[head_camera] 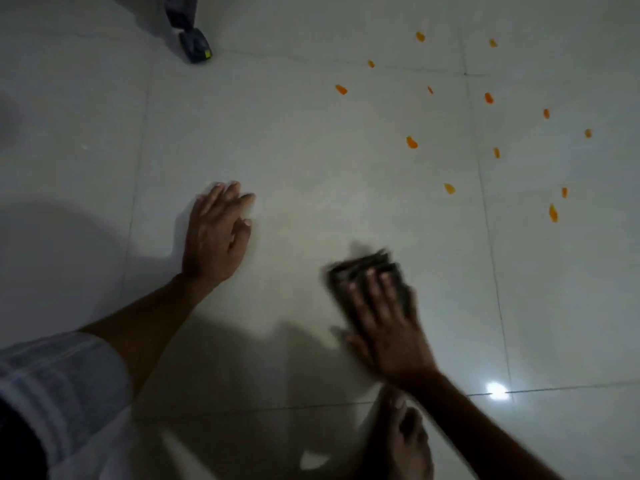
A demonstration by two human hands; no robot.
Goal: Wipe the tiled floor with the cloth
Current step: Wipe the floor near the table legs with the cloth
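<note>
Head view shows my right hand (pixel 388 327) spread flat, pressing the dark, soft folded cloth (pixel 367 275) onto the pale glossy tiled floor (pixel 311 150), left hand (pixel 216 233) braced open and empty; I judge it light, limp, best pinned under the palm.

Pale grey-white is being shown by the tiled floor (pixel 294 140), orange by scattered spots (pixel 411 142), dark grey by the cloth (pixel 367 271).
</note>
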